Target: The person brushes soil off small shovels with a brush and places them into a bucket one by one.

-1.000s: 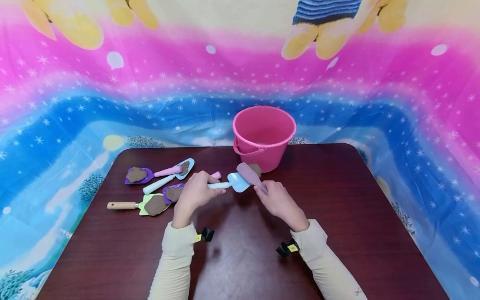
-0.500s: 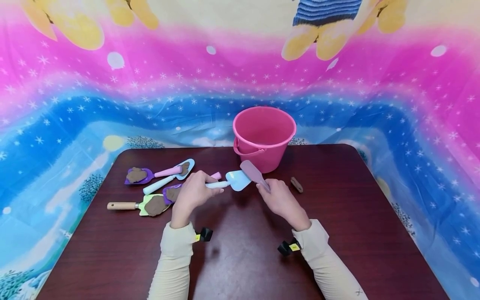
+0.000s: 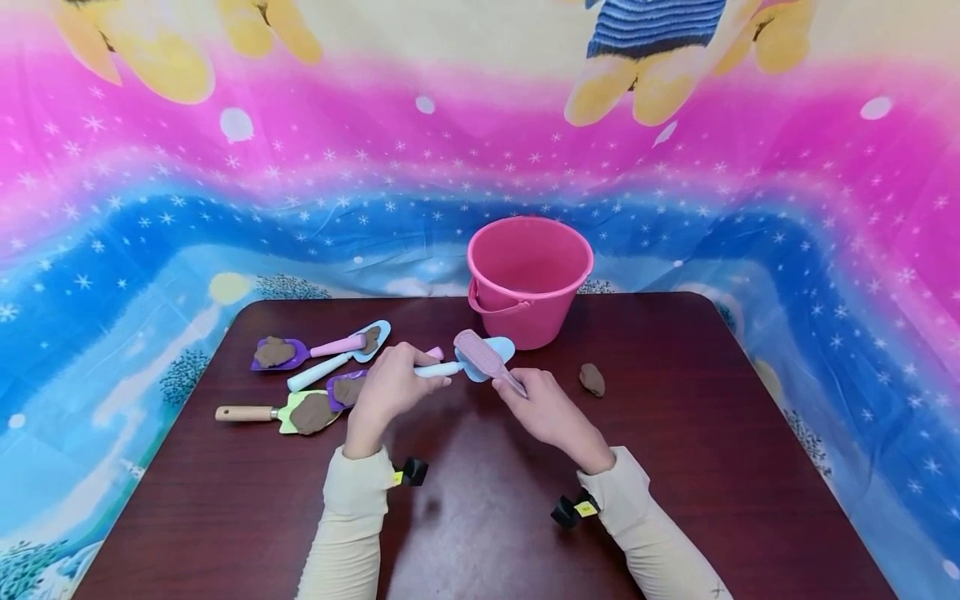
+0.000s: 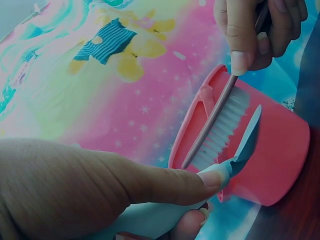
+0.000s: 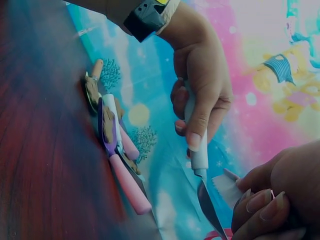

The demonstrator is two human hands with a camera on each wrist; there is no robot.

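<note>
My left hand [image 3: 386,387] grips the handle of a light blue garden trowel [image 3: 504,347], its blade raised in front of the bucket. Between the thumb and fingers of my right hand [image 3: 551,408] is a mauve brush [image 3: 480,353], which overlaps the trowel blade in the head view. White bristles [image 4: 227,127] show in the left wrist view, facing the blade. The right wrist view has the trowel's handle [image 5: 199,156] in the left hand's grasp. A brown clay-like lump [image 3: 592,380] is to the right, by the bucket.
A pink bucket [image 3: 534,321] stands at the back of the dark table [image 3: 712,467]. On the left lie a purple shovel [image 3: 300,352], a blue trowel [image 3: 318,371], a green trowel [image 3: 288,415] and another purple shovel [image 3: 336,392], bearing brown lumps.
The brown lump has gone from behind the brush near the bucket's base to the right, turning as it went. The brush has shifted left over the trowel blade. My left hand has hardly moved.
</note>
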